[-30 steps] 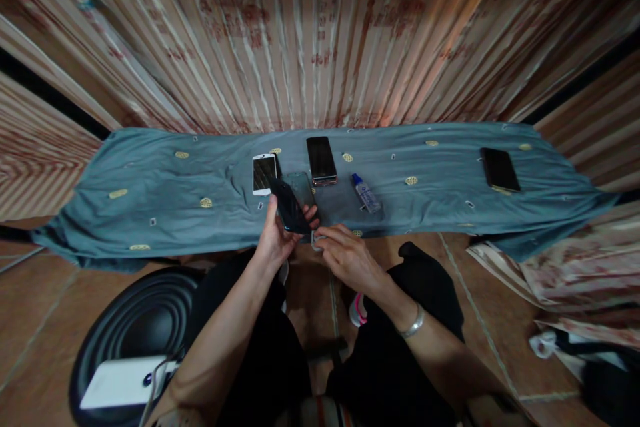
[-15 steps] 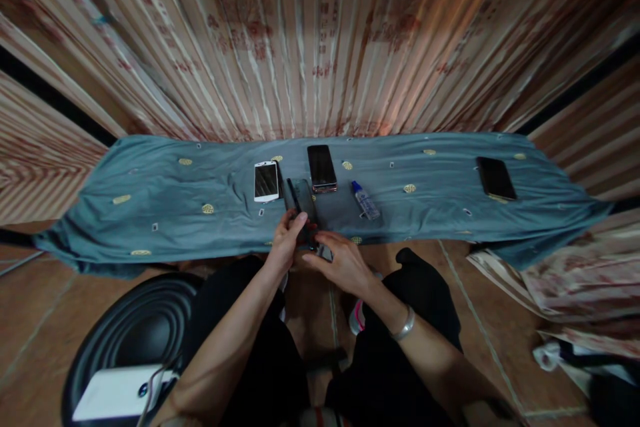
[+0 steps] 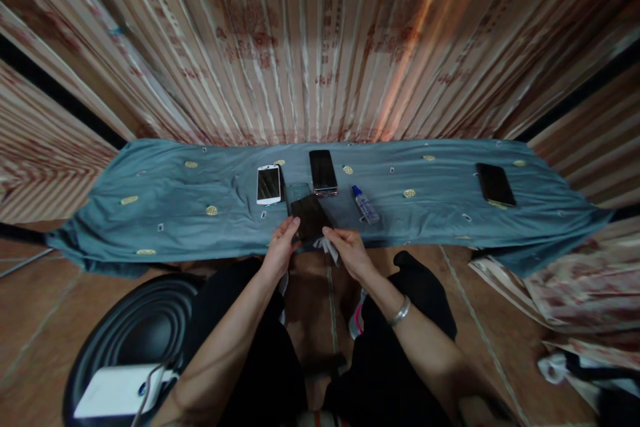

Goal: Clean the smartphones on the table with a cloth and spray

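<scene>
Dark phone (image 3: 311,217): lies flat at the near edge of the bench, mid-length, pinned by the left hand (image 3: 281,251) closed on its near-left corner so it cannot slide. Right hand (image 3: 350,253): pinches a small pale cloth (image 3: 330,248), probably a wipe, at the phone's near-right corner. Further back on the blue cover (image 3: 165,203): white phone (image 3: 269,183), black phone (image 3: 323,172), spray bottle (image 3: 365,204), within reach; another phone (image 3: 495,185) near the right end.
</scene>
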`<action>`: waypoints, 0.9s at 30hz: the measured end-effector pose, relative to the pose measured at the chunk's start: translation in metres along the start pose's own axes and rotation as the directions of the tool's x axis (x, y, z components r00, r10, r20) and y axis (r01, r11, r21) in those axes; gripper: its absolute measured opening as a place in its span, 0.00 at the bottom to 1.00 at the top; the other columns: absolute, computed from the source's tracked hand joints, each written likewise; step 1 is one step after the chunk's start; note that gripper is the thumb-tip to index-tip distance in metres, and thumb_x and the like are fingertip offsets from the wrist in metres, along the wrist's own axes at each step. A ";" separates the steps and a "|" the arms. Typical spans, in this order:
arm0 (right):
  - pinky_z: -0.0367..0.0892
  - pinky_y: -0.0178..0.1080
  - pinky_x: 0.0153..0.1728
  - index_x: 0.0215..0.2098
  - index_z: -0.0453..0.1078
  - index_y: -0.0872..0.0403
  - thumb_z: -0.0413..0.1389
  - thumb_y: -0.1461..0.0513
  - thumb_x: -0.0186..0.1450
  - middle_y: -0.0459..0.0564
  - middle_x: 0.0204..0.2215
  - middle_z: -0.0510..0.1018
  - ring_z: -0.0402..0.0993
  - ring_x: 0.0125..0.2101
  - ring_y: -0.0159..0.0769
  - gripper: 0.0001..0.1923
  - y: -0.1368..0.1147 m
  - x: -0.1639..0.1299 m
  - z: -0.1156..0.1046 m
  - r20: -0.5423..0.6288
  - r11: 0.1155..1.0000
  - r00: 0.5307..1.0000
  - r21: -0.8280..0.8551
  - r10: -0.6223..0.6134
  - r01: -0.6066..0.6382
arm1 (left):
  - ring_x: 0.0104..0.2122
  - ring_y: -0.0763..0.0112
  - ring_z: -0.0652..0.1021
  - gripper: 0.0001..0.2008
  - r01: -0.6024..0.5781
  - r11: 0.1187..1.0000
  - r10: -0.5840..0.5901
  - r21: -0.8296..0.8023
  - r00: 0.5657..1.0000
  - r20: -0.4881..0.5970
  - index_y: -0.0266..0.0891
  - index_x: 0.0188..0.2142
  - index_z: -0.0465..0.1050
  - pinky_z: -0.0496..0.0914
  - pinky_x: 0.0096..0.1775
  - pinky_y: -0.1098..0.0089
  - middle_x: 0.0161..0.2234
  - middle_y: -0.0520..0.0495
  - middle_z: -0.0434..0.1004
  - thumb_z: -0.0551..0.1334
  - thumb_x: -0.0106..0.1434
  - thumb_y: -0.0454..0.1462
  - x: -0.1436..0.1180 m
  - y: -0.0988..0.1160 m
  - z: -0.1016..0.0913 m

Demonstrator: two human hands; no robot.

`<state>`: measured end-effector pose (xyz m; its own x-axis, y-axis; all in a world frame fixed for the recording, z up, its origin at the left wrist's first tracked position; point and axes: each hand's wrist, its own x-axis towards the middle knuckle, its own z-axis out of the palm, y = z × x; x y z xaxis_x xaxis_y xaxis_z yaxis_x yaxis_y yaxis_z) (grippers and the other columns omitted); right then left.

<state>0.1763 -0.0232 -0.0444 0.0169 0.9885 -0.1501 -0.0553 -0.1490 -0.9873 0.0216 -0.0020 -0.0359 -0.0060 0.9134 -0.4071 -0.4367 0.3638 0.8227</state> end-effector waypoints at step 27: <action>0.64 0.28 0.18 0.19 0.70 0.56 0.70 0.54 0.49 0.43 0.15 0.74 0.67 0.16 0.25 0.17 0.004 0.020 0.030 0.063 0.774 0.931 0.536 0.361 -0.336 | 0.15 0.71 0.69 0.09 -0.200 0.747 0.322 0.634 0.943 -0.082 0.41 0.30 0.76 0.62 0.24 0.71 0.15 0.56 0.67 0.63 0.48 0.29 0.037 0.004 -0.028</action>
<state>0.1464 -0.0033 -0.0495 -0.0667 0.8678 -0.4924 -0.5836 -0.4342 -0.6862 -0.0057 0.0285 -0.0589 -0.2198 0.9637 -0.1513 0.2452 0.2047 0.9476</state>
